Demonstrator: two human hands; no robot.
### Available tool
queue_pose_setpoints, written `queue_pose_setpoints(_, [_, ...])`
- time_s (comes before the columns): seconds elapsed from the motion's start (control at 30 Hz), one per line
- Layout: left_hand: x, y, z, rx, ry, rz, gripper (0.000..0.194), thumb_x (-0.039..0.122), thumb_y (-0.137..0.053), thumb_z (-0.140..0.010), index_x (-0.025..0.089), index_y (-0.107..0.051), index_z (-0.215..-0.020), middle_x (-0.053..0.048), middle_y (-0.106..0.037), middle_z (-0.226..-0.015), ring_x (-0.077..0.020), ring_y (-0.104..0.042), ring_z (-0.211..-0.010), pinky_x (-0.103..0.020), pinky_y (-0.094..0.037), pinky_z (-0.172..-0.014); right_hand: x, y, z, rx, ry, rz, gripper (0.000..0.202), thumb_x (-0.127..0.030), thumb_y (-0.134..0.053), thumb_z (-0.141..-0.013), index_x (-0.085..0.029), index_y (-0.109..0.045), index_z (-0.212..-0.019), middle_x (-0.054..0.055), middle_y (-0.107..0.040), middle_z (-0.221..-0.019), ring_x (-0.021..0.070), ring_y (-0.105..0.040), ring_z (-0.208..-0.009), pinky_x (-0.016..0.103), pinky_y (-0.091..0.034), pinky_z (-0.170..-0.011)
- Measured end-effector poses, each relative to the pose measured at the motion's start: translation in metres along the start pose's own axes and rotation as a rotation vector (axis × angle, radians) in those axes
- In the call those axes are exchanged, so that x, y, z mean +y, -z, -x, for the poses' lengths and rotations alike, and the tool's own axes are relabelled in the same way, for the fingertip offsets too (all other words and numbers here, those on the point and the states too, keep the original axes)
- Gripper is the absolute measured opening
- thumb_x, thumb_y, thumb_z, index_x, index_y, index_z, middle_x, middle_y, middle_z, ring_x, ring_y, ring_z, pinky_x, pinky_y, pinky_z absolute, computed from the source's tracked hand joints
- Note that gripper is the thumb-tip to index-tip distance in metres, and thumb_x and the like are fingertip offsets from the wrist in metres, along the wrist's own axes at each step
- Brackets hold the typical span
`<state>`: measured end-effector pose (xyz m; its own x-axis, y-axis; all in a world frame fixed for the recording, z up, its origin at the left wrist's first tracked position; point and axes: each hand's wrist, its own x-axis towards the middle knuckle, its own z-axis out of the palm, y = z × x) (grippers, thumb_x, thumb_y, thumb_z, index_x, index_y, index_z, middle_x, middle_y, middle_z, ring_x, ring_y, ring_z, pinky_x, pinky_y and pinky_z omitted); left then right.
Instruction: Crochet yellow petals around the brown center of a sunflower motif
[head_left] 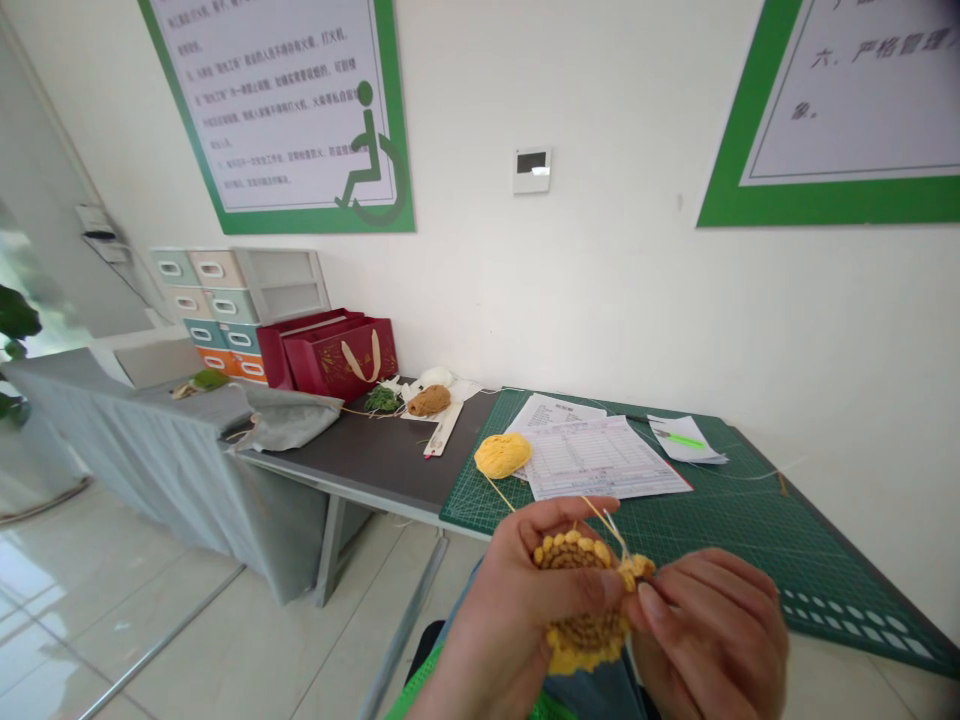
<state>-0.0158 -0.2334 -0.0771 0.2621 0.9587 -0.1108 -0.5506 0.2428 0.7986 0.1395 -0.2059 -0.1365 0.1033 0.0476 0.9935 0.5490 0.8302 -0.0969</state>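
Left hand [525, 590]: pinching crochet circle [586, 632], by mat's [720, 540] near edge
Right hand [712, 620]: pinching hook [616, 533] at circle's rim
Yarn ball [502, 455]: on mat
Hook risk: slack yarn [499, 492] could let stitches slip off

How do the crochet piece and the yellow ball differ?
Colour: the crochet piece has a brown centre with a yellow border; the yellow ball is yellow all over.
Form: the crochet piece is a roundish patch of stitches; the yellow ball is wound yarn.
Place: the crochet piece is held up in the left hand; the yellow ball lies on the mat.
Shared: both show yellow yarn.
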Motion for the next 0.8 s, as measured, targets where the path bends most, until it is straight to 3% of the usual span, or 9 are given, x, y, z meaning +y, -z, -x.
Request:
queue_pose_setpoints(0.07, [0.002,0.001,-0.001,-0.052,0.067,0.054,0.055,0.011,-0.095,-0.055,0.016,-0.083,-0.109,-0.003,-0.071,-0.075,-0.0117,-0.064,-0.064,-0.025,-0.052,-0.068,-0.003,-0.009,-0.004,0.102,-0.04,-0.19,0.017,-0.006,-0.071,-0.086,-0.023,-0.072,-0.086,-0.001,-0.069,-0.079,0.0163,-0.062,-0.068,0.04,-0.052,-0.068])
queue_pose_setpoints(0.2, [0.009,0.002,-0.002,-0.08,0.067,0.036,0.054,0.007,-0.091,-0.051,0.014,-0.085,-0.103,-0.002,-0.072,-0.074,-0.0112,-0.065,-0.062,-0.023,-0.052,-0.065,-0.012,-0.019,-0.017,0.208,-0.357,-0.588,0.003,-0.017,-0.064,-0.096,-0.017,-0.065,-0.093,-0.002,-0.061,-0.066,0.0155,-0.053,-0.057,0.039,-0.046,-0.062])
queue_pose_setpoints(0.43, [0.017,0.005,-0.001,-0.124,0.054,-0.051,0.039,0.006,-0.091,-0.048,0.012,-0.086,-0.087,-0.004,-0.074,-0.073,-0.0103,-0.062,-0.062,-0.021,-0.05,-0.062,-0.011,-0.005,-0.026,-0.027,-0.731,-0.908,0.019,-0.026,-0.047,-0.104,-0.022,-0.06,-0.091,-0.004,-0.045,-0.058,0.0135,-0.044,-0.054,0.028,-0.044,-0.053])
queue_pose_setpoints(0.57, [0.014,0.008,-0.003,-0.143,-0.025,-0.069,0.032,0.015,-0.095,-0.053,0.014,-0.085,-0.084,-0.008,-0.078,-0.085,-0.0175,-0.069,-0.072,-0.028,-0.054,-0.071,-0.013,-0.011,-0.015,-0.132,-1.032,-1.009,0.025,-0.033,-0.048,-0.103,-0.023,-0.06,-0.084,-0.004,-0.046,-0.062,0.0114,-0.039,-0.052,0.024,-0.041,-0.049])
queue_pose_setpoints(0.67, [0.01,0.008,-0.004,-0.095,-0.091,-0.096,0.047,0.016,-0.098,-0.053,0.017,-0.085,-0.097,-0.008,-0.078,-0.09,-0.0202,-0.071,-0.078,-0.03,-0.055,-0.074,-0.015,-0.015,-0.005,-0.128,-1.166,-0.993,0.023,-0.037,-0.058,-0.099,-0.023,-0.06,-0.082,-0.003,-0.052,-0.069,0.0099,-0.038,-0.054,0.022,-0.039,-0.048])
queue_pose_setpoints(0.8, [0.009,0.004,-0.002,0.045,-0.188,-0.141,0.073,0.014,-0.102,-0.048,0.018,-0.078,-0.116,-0.001,-0.074,-0.08,-0.015,-0.066,-0.068,-0.026,-0.051,-0.066,-0.015,-0.015,0.0,-0.156,-1.182,-1.007,0.023,-0.041,-0.058,-0.099,-0.024,-0.056,-0.083,-0.003,-0.052,-0.071,0.0115,-0.04,-0.055,0.022,-0.04,-0.049])
